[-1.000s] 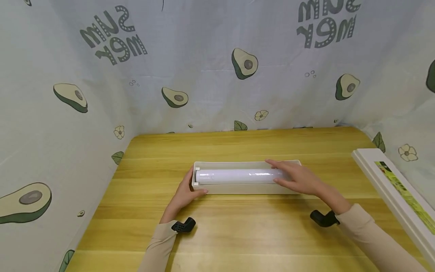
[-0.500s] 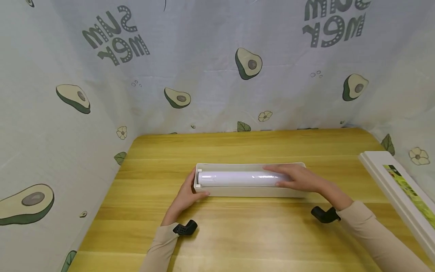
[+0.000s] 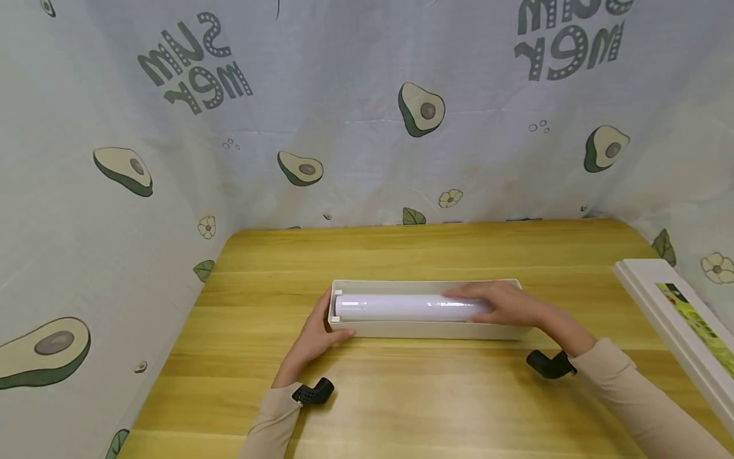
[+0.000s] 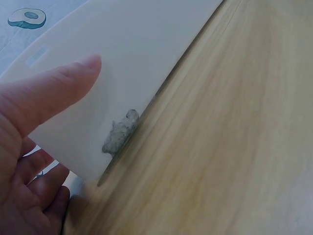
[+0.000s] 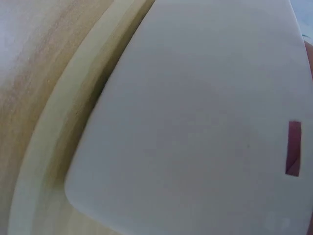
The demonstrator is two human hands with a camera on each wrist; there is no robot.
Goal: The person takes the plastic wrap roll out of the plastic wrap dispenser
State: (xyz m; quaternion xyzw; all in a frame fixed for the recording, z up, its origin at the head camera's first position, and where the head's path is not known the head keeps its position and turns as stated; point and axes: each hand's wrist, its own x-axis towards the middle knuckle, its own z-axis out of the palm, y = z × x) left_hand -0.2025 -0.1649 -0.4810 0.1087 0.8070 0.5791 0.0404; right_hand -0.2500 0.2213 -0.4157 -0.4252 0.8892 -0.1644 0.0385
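Note:
In the head view a long, open white box (image 3: 418, 329) lies crosswise on the wooden table. Inside it is a shiny white roll, apparently cling film (image 3: 395, 307). My left hand (image 3: 312, 333) grips the box's left end, thumb on the front wall and fingers behind the end. The left wrist view shows that thumb (image 4: 73, 83) flat on the wall, near a crumpled greyish patch (image 4: 121, 132) low on the box. My right hand (image 3: 507, 305) reaches over the roll's right end and holds it, fingers beyond and thumb on the near side. The hand hides that end.
A long white lid (image 3: 671, 306) with a green and yellow label lies slantwise at the right edge of the wooden table (image 3: 424, 408). A cloth curtain (image 3: 355, 95) printed with avocados hangs behind and at both sides.
My right hand has lowered its fingers into the box and closed them about the roll's right end. The left hand keeps its grip, and the head view has shifted slightly.

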